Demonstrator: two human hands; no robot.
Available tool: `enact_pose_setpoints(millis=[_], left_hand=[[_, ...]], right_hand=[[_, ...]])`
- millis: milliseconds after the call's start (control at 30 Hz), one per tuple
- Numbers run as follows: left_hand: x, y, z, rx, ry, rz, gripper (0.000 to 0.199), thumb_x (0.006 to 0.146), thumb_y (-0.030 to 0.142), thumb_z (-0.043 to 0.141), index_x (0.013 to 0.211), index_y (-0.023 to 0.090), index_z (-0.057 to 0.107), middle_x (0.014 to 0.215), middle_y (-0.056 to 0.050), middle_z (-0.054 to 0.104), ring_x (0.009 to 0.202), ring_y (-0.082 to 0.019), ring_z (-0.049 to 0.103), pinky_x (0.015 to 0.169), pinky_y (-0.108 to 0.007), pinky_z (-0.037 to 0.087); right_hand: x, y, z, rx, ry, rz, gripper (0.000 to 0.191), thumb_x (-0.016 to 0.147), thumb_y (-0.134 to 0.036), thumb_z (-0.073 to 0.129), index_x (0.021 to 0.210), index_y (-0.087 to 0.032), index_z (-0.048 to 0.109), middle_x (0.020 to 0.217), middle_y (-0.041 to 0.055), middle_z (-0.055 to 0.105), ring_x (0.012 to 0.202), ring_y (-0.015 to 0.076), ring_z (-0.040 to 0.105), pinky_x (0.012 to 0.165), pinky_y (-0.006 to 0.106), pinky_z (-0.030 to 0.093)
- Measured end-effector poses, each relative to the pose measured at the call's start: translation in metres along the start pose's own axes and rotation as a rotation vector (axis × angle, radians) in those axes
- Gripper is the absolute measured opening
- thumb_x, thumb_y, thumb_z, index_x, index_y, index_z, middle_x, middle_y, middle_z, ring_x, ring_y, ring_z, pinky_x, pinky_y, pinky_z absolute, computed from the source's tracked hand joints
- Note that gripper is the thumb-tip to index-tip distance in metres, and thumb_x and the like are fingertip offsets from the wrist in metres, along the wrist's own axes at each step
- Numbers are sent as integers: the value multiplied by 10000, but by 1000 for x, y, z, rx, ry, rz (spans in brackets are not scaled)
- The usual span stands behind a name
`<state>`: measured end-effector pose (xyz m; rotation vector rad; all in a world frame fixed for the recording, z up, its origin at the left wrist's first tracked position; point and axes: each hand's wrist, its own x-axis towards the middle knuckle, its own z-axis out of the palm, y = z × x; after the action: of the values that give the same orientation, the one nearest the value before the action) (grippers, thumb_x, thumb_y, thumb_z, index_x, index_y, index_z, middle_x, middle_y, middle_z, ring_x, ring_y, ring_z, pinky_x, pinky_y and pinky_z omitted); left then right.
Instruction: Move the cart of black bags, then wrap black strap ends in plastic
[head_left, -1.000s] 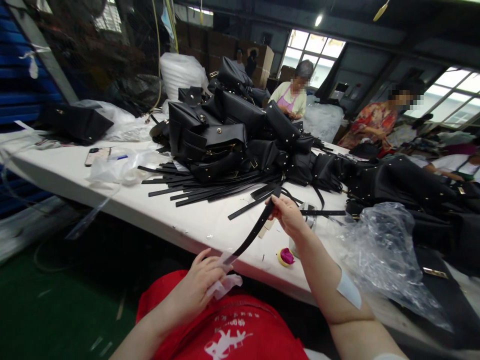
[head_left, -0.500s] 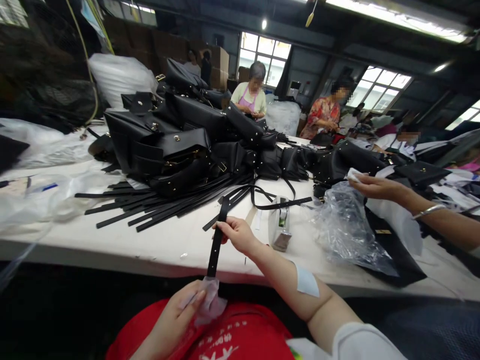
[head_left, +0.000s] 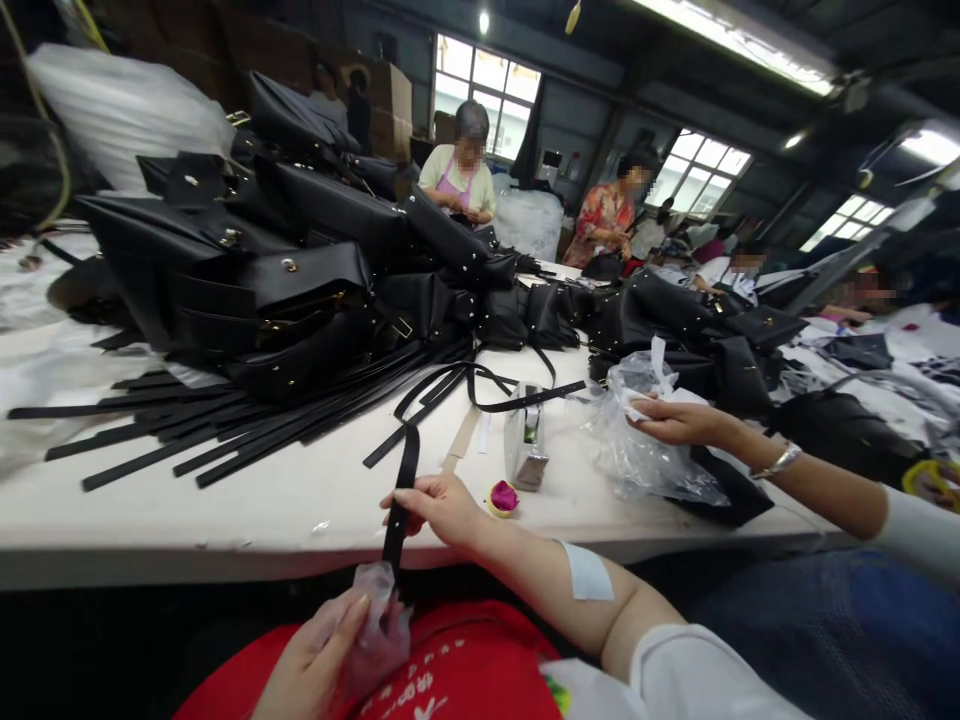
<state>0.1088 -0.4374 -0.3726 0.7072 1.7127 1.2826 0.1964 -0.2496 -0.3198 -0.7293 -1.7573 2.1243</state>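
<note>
A black leather strap (head_left: 407, 462) with small holes hangs between my hands and stretches back onto the table. My right hand (head_left: 444, 512) is closed on it, thumb and fingers pinching it just over the table's front edge. Lower down, above my red apron, my left hand (head_left: 319, 655) grips a crumpled sheet of thin translucent plastic (head_left: 384, 625). The strap's lower end runs into this plastic, so its tip is hidden. Beyond my right hand, a bundle of similar black straps (head_left: 247, 425) lies fanned out on the white table (head_left: 285, 510).
Black handbags (head_left: 300, 290) are heaped at the back. Near my right forearm stand a tape dispenser (head_left: 527, 440) and a small yellow-rimmed cup with something magenta (head_left: 503, 497). At right, a co-worker's hand (head_left: 675, 418) holds clear plastic (head_left: 637, 450). Other people work behind.
The view has swung right, so the scene sits farther left. The magenta item now shows beside my forearm. Both hands keep their hold; the co-worker's plastic has changed shape.
</note>
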Motion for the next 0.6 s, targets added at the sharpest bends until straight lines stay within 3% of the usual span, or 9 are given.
enact_pose_setpoints(millis=[133,267,333,367,467,600], left_hand=[[-12,-11,2,130,-113,25,639,767,767,494,1039,242,735,1131,-73,709,1197,-339,570,1097,-497,396],[-28,-1,-5,122,-400,17,595,857,668,467,1215,229,647,1331,-88,595,1348,-292,422,1172,-490,230],[-32,4,-7,157,-494,2,526,889,609,468,1202,224,643,1316,-92,602,1316,-272,459,1178,-473,220],[-32,5,-5,183,-513,3,498,902,593,456,1156,216,657,1253,-95,638,1249,-267,521,1159,-460,274],[-31,3,4,278,-465,48,481,930,579,389,953,190,671,970,-73,708,930,-232,645,961,-377,487],[-23,-14,16,486,-326,236,615,930,630,269,723,182,636,705,-46,655,664,-197,604,704,-295,527]], right_hand=[[-23,22,-3,-29,-66,122,623,621,-710,691,827,-124,740,743,49,693,645,137,604,627,257,479],[-34,31,-15,-16,0,191,624,614,-698,703,854,-123,734,699,39,685,565,116,592,562,236,460],[-34,33,-19,-6,30,219,643,596,-695,712,887,-122,733,672,33,680,518,100,573,520,218,439],[-34,34,-21,-9,40,224,644,593,-693,713,886,-120,733,653,29,674,501,94,563,504,212,429],[-33,36,-22,-1,55,218,621,606,-675,713,892,-124,734,622,17,661,491,90,556,495,205,424],[-31,38,-22,34,103,205,634,583,-679,725,893,-126,735,608,13,652,487,95,548,494,213,424]])
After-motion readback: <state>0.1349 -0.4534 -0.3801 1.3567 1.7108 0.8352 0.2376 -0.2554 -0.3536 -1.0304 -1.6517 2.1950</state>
